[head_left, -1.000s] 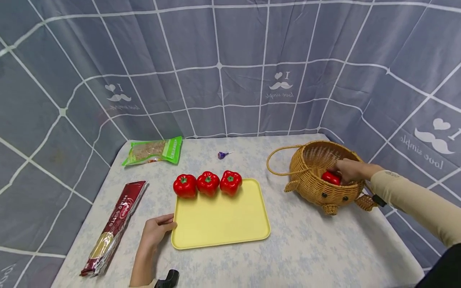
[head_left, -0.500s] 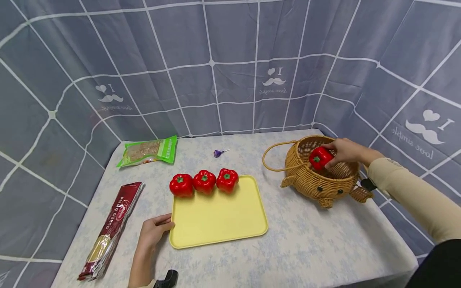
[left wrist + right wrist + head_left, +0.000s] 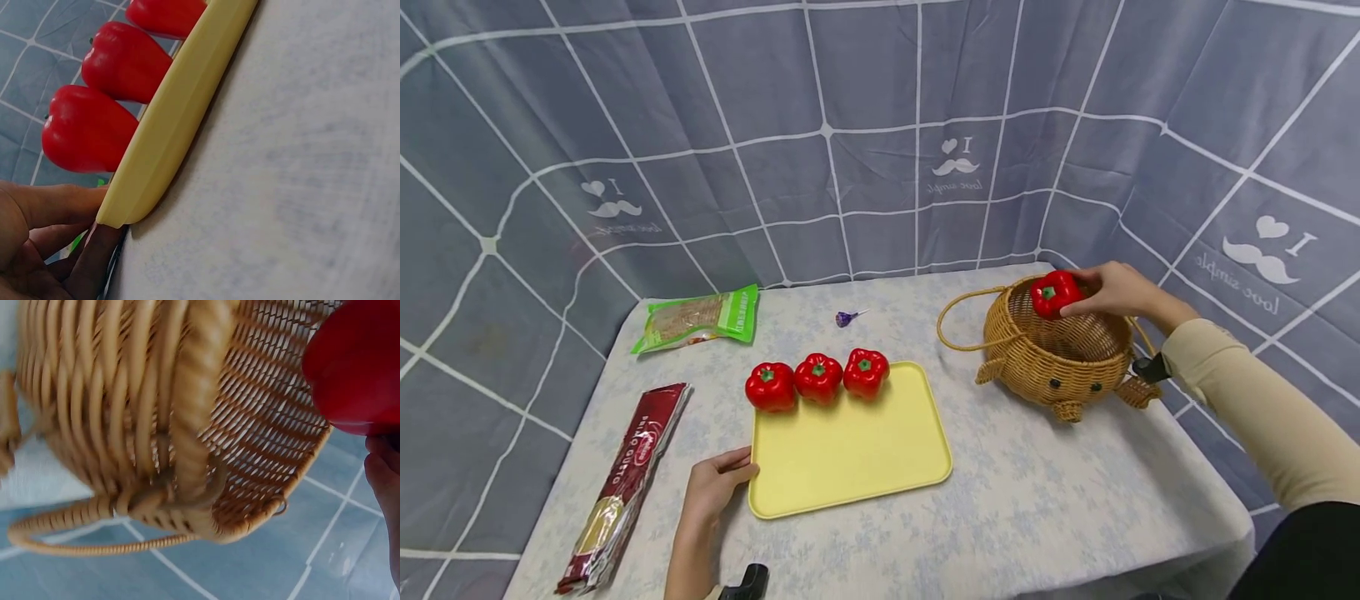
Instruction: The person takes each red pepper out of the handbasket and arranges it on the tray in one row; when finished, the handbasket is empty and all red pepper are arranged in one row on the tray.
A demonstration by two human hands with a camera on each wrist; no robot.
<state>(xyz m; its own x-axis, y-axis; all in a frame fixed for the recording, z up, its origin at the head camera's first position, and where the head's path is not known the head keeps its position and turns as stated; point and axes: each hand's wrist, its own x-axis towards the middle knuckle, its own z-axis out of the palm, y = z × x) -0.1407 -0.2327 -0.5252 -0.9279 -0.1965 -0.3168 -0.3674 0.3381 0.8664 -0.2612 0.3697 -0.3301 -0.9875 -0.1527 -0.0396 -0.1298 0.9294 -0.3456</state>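
My right hand [image 3: 1116, 292] grips a red bell pepper [image 3: 1055, 294] by its side, over the mouth of a wicker basket [image 3: 1037, 362] with an animal face. In the right wrist view the bell pepper [image 3: 359, 369] is beside the basket's rim [image 3: 300, 462]. At the front left, my left hand [image 3: 715, 483] pinches the left edge of a yellow tray [image 3: 857, 458], its thumb and fingers around the corner in the left wrist view. Three more red bell peppers [image 3: 818, 378] stand in a row along the tray's back edge. The basket's interior is only partly seen.
A long dark-red packet [image 3: 625, 487] lies left of the tray. Behind it is a green packet [image 3: 696, 318] with a see-through window. A purple lollipop [image 3: 847, 318] lies near the back. The basket's handle [image 3: 951, 321] loops out to its left. A grey-blue checked curtain surrounds the table.
My right hand has lifted the bell pepper from deep inside the basket up to its mouth, near the back rim. The left hand stays at the tray's edge; the view has shifted slightly.
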